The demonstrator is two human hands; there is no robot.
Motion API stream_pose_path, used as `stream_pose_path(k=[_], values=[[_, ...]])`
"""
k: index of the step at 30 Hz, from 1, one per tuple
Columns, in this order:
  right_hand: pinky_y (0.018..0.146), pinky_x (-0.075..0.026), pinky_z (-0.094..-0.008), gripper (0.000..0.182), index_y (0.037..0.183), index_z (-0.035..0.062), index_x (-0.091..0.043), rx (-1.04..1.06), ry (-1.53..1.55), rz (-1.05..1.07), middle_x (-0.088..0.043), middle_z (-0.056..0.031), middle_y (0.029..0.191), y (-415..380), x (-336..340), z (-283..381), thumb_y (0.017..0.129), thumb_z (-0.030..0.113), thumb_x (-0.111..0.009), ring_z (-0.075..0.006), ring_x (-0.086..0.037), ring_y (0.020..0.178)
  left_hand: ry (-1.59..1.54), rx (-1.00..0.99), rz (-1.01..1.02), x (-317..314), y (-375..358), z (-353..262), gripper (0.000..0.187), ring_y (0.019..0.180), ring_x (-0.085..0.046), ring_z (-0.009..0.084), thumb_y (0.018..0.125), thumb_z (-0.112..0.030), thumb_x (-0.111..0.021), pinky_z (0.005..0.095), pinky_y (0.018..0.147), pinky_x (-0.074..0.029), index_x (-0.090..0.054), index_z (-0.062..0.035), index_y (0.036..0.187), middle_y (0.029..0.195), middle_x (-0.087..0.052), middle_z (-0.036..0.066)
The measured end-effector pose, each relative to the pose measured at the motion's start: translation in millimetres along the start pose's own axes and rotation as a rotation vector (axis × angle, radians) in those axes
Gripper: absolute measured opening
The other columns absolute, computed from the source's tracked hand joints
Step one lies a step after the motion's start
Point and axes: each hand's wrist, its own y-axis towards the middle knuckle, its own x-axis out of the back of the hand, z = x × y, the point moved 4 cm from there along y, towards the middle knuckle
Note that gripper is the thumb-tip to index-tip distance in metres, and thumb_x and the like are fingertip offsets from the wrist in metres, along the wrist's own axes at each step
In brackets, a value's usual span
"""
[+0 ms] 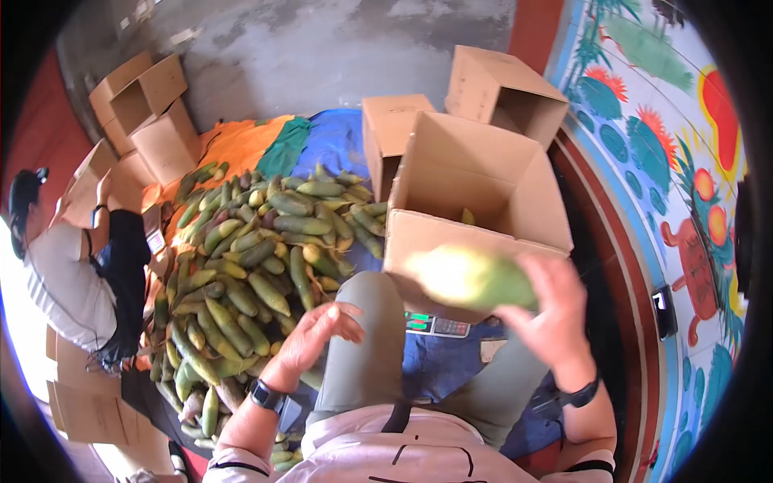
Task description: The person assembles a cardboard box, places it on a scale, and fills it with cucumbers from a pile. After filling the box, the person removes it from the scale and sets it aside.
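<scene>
My right hand grips the right end of a large green-and-yellow cucumber, smeared by motion, in front of the near wall of an open cardboard box. Inside that box the tip of another cucumber shows; the rest of its inside is hidden. Beside my left knee, my left hand is empty, its fingers loosely stretched out. To its left spreads a big heap of cucumbers, green to yellowish. A scale with a lit green display sits below the box, partly hidden.
More cardboard boxes stand behind, one at the back right and others at the back left. At left a seated person handles a cardboard box. Blue and orange sheets cover the floor. A painted wall bounds the right.
</scene>
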Motion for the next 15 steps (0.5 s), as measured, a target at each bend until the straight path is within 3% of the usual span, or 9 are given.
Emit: stream_pose_path(k=[3,7,13,15], values=[[0.079,-0.046,-0.0379,0.053,0.107,0.0048,-0.056,-0.228,0.035,-0.175,-0.057,-0.0139,0.097,18.0,12.6,-40.0,0.059,0.009,-0.077,-0.0321,-0.057,0.090,0.118,0.116,-0.287,51.5,-13.2,39.1,0.042,0.081,-0.061,0.0165,0.093,-0.038,-0.049,0.0292,0.077,-0.047,-0.058,0.0006,0.105,0.088,-0.065,0.010],[0.080,-0.046,-0.0374,0.046,0.106,0.0033,-0.057,-0.287,-0.121,-0.109,-0.059,-0.0152,0.097,28.4,-2.8,-104.6,0.064,0.011,-0.073,-0.0320,-0.058,0.091,0.226,0.373,-0.494,111.3,-54.5,116.6,0.034,0.077,-0.062,0.0160,0.093,-0.032,-0.050,0.0287,0.072,-0.048,-0.059,0.0002,0.101,0.088,-0.065,0.009],[0.078,-0.047,-0.0378,0.040,0.101,0.0033,-0.061,-0.365,-0.182,0.282,-0.062,-0.0179,0.097,59.8,-47.3,-146.6,0.066,0.019,-0.072,-0.0337,-0.060,0.091,0.191,0.645,-0.640,146.2,-117.6,204.5,0.032,0.073,-0.063,0.0171,0.090,-0.031,-0.053,0.0292,0.064,-0.050,-0.061,-0.0004,0.097,0.086,-0.066,0.009],[0.078,-0.047,-0.0377,0.037,0.098,0.0020,-0.062,-0.374,-0.198,0.559,-0.063,-0.0188,0.095,66.8,-68.6,-152.5,0.067,0.019,-0.072,-0.0353,-0.060,0.089,0.145,0.666,-0.675,149.1,-128.7,224.1,0.031,0.070,-0.063,0.0167,0.089,-0.030,-0.053,0.0283,0.060,-0.050,-0.062,-0.0008,0.094,0.085,-0.067,0.008]])
